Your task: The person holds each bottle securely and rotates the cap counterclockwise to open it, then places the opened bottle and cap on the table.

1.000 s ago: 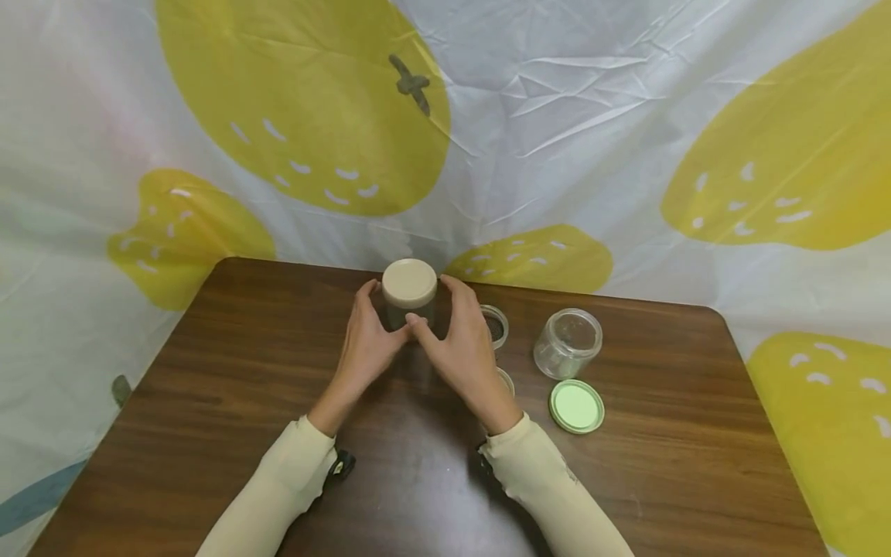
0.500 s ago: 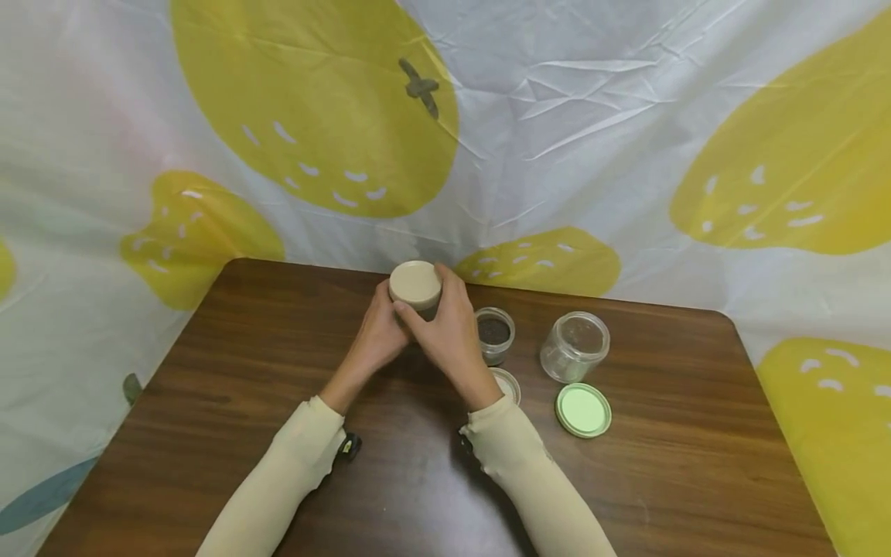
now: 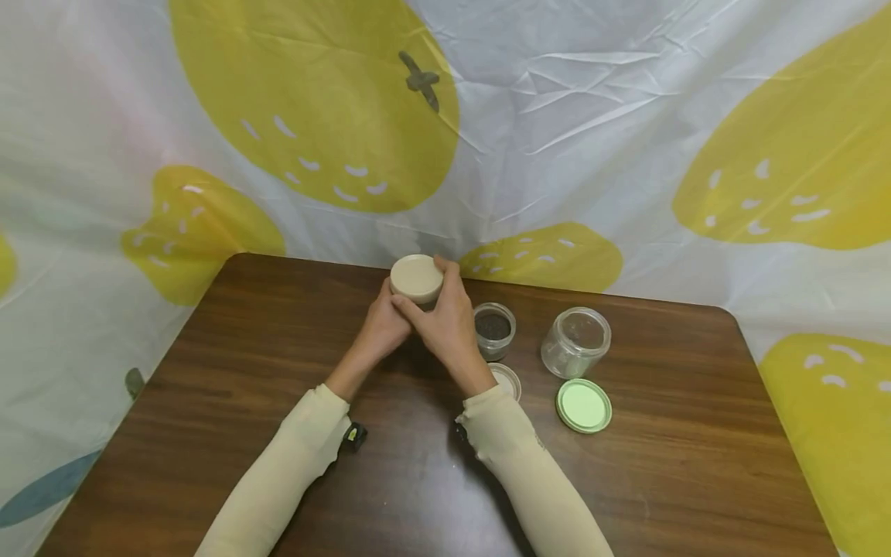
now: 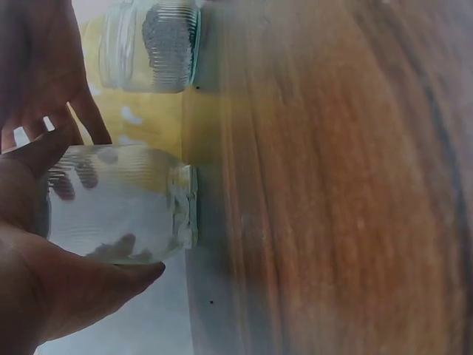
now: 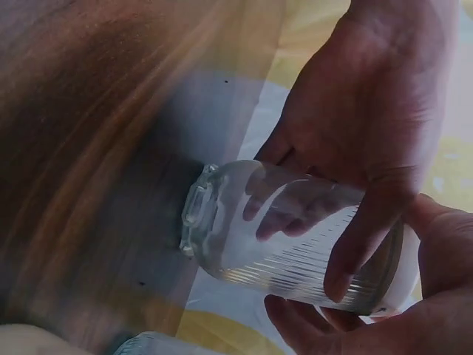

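Observation:
A ribbed clear glass jar with a beige lid stands upright near the table's back edge. My left hand holds the jar's body, its thumb along the glass in the left wrist view. My right hand grips the lid, thumb at the near side and fingers at the far right side. In the right wrist view, the left hand wraps the glass while the right hand is at the lid end. From the head, both hands hide most of the jar's body.
Right of my hands stands a small open jar of dark grains, with a pale lid before it, partly behind the right wrist. Further right are an open clear jar and a green lid. A lemon-print cloth hangs behind the table.
Both hands have closed in on the jar. The right thumb and fingers have come onto the lid, and the left hand has settled round the glass below. The head view has shifted slightly.

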{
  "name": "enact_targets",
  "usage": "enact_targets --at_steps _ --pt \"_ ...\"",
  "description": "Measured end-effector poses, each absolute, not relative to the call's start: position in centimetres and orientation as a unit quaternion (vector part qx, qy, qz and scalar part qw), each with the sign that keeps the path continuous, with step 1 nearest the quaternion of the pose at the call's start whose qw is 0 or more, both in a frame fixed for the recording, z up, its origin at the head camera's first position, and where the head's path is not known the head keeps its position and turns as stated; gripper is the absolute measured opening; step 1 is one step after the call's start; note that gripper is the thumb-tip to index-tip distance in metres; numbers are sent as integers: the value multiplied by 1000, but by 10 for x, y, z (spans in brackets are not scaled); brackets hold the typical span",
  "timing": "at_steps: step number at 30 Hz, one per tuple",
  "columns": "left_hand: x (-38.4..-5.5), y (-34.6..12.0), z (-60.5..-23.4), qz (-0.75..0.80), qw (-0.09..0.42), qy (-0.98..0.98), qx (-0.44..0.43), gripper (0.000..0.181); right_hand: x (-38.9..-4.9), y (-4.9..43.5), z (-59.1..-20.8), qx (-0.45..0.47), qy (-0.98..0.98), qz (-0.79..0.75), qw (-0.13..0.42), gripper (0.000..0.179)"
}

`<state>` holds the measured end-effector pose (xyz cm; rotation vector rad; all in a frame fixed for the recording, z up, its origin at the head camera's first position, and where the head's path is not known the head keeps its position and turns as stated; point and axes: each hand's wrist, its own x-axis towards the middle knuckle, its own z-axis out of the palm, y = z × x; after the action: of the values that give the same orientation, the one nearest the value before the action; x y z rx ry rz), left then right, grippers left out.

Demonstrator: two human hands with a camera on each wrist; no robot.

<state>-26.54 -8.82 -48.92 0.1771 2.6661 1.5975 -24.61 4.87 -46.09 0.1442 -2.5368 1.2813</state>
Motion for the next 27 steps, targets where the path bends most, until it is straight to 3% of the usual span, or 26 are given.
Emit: enact_targets --at_steps 14,20,27 --pt "-266 -88 -493 511 1 857 59 79 -240 49 -466 79 -888 416 177 89" --pt "-251 -79 -481 518 19 853 66 81 -226 55 -464 82 -889 405 199 90" --pt "-227 -74 -462 504 -49 856 103 82 -205 66 -447 98 -876 423 210 100"
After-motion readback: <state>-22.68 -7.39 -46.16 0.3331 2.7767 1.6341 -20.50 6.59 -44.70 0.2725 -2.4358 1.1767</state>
